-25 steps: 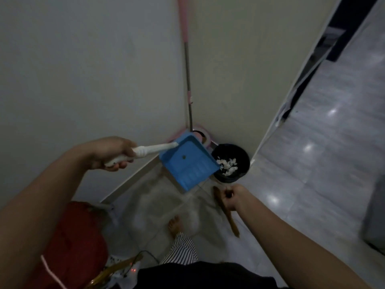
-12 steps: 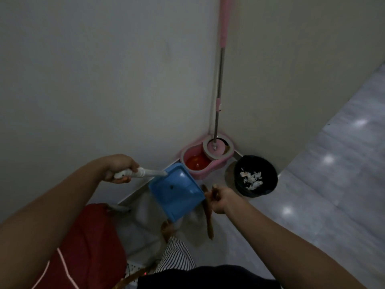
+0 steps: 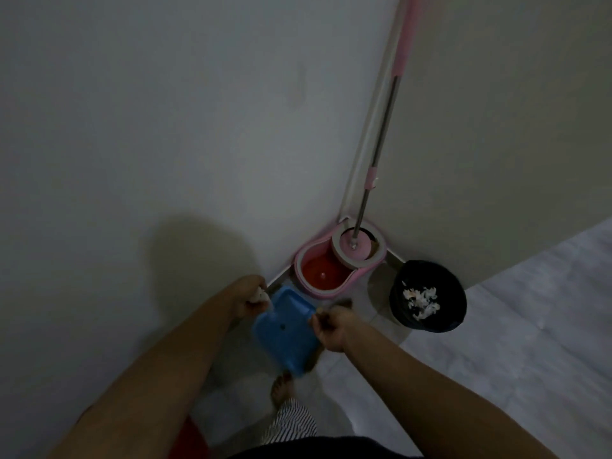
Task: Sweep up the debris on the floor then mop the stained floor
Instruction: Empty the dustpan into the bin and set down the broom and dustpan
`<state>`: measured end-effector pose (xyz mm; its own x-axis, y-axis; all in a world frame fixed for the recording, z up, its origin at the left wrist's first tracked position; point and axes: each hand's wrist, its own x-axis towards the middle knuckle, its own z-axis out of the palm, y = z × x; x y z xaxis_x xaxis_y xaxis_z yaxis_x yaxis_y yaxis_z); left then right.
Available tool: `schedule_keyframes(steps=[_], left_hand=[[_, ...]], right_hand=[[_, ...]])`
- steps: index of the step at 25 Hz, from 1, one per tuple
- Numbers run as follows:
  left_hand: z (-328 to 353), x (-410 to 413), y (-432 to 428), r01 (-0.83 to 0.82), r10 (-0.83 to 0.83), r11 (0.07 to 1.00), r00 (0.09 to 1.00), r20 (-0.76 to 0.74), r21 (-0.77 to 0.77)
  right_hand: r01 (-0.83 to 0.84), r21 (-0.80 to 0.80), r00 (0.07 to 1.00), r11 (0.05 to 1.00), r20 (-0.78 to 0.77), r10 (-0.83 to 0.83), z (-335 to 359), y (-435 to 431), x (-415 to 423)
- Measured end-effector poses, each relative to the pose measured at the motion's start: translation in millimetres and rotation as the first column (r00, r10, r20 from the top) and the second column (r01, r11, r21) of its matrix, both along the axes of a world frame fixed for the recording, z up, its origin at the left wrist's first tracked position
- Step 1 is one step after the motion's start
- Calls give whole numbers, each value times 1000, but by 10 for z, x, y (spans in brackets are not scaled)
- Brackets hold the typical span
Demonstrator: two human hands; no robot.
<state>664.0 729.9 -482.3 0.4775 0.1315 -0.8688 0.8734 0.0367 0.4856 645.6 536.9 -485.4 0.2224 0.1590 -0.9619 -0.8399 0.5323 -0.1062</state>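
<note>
My left hand [image 3: 249, 298] grips the white handle of a blue dustpan [image 3: 284, 332], which hangs low near the wall, tilted with its open edge toward me. My right hand [image 3: 331, 327] grips the top of a brown hand broom [image 3: 344, 303]; most of the broom is hidden behind the hand and the dustpan. A black bin [image 3: 427, 294] with white debris inside stands to the right. In the corner stands a pink mop bucket [image 3: 334, 270], and the mop [image 3: 381, 127] stands in its spinner with the handle leaning up the corner.
Two pale walls meet at the corner behind the bucket. Grey tiled floor [image 3: 513, 326] spreads to the right. My bare foot [image 3: 280, 389] and striped trouser leg are below the dustpan. A red object [image 3: 195, 438] lies at the lower left.
The dustpan has come away from the bin, down and left toward the wall. My right hand with the broom has moved left beside it. The view has turned toward the corner.
</note>
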Motion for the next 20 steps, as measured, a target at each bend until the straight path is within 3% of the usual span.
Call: schedule_keyframes(steps=[7, 20], left_hand=[[-371, 534, 566, -12, 10, 998, 1000, -29, -61], [-624, 1062, 988, -119, 119, 980, 993, -11, -159]], right_hand=[[-21, 22, 997, 1000, -70, 22, -324, 766, 608], [40, 55, 999, 998, -19, -39, -426, 1617, 1537]])
